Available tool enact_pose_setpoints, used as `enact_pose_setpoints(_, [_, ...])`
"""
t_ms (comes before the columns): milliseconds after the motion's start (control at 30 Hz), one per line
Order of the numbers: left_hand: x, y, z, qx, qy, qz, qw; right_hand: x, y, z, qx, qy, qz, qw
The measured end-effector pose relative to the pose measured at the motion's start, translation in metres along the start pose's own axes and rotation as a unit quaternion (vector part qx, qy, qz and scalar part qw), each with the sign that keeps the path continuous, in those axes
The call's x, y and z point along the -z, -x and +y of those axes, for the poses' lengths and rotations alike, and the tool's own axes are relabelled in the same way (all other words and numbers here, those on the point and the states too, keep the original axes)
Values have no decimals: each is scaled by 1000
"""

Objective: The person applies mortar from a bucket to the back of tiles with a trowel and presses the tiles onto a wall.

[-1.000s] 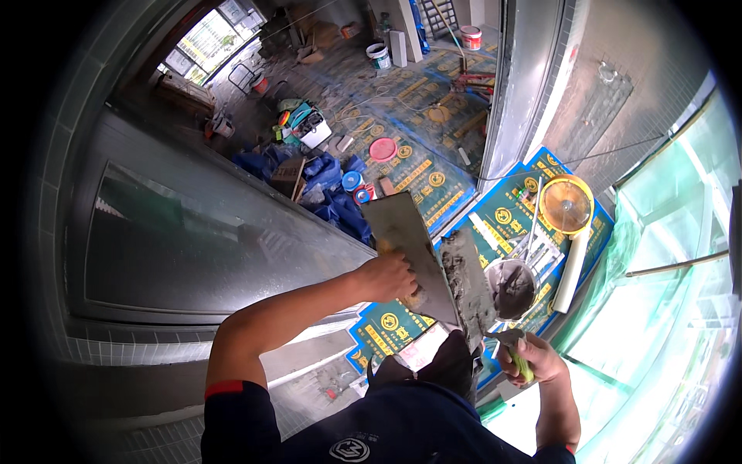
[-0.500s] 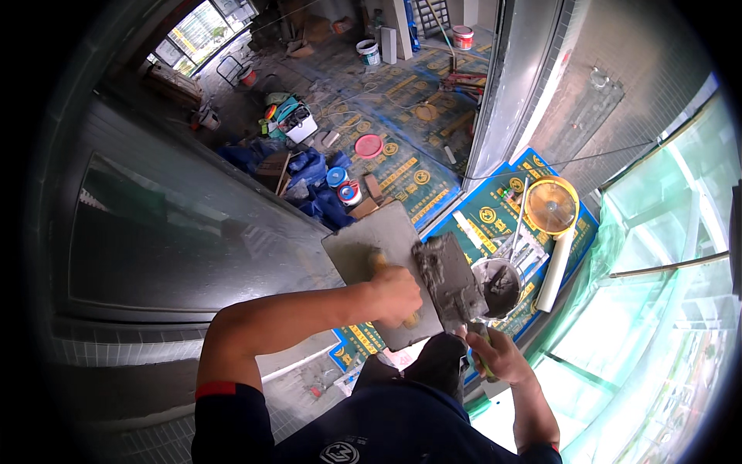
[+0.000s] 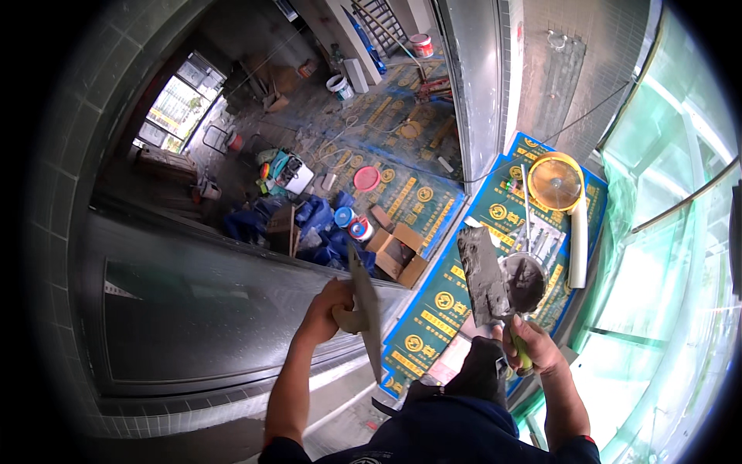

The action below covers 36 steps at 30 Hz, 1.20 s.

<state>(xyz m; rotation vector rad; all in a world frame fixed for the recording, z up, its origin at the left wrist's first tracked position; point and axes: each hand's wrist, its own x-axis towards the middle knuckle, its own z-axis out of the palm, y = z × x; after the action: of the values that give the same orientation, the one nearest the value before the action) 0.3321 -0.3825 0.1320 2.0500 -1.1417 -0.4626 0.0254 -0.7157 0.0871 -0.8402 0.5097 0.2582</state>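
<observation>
Left hand (image 3: 326, 311), grip clamped on a float (image 3: 366, 309) (seen nearly edge-on), right hand (image 3: 535, 348), grip clamped on a mortar-coated trowel (image 3: 491, 298), bucket (image 3: 546, 276) at that hand's twelve o'clock.

Daylight is glaring through netting (image 3: 630, 298) beyond the right edge of the floor covering (image 3: 421, 325); the room (image 3: 232, 35) around the window (image 3: 183, 100) is lying dim; outer lines are bending.

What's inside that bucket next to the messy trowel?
Lumpy grey paste is in the bucket. The bottom is hidden under the paste, and the trowel covers a bit of the bucket's left edge.
</observation>
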Motion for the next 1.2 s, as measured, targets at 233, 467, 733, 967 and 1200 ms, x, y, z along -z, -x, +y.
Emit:
enact_pose_setpoints(233, [5, 14, 36, 199, 501, 188, 821, -43, -35, 18, -24, -13, -62, 998])
enact_pose_setpoints(467, [1, -2, 7, 119, 634, 211, 735, -43, -46, -1, -154, -148, -229, 950])
enact_pose_setpoints(733, [-13, -19, -4, 74, 701, 201, 681, -48, -32, -11, -163, -164, -287, 930])
enact_pose_setpoints(967, [-33, -23, 1, 55, 735, 184, 650, -63, -14, -12, 73, -11, -122, 990])
enact_pose_setpoints(1200, [-54, -26, -3, 71, 738, 172, 649, -50, -27, 56, -2, 158, 0, 987])
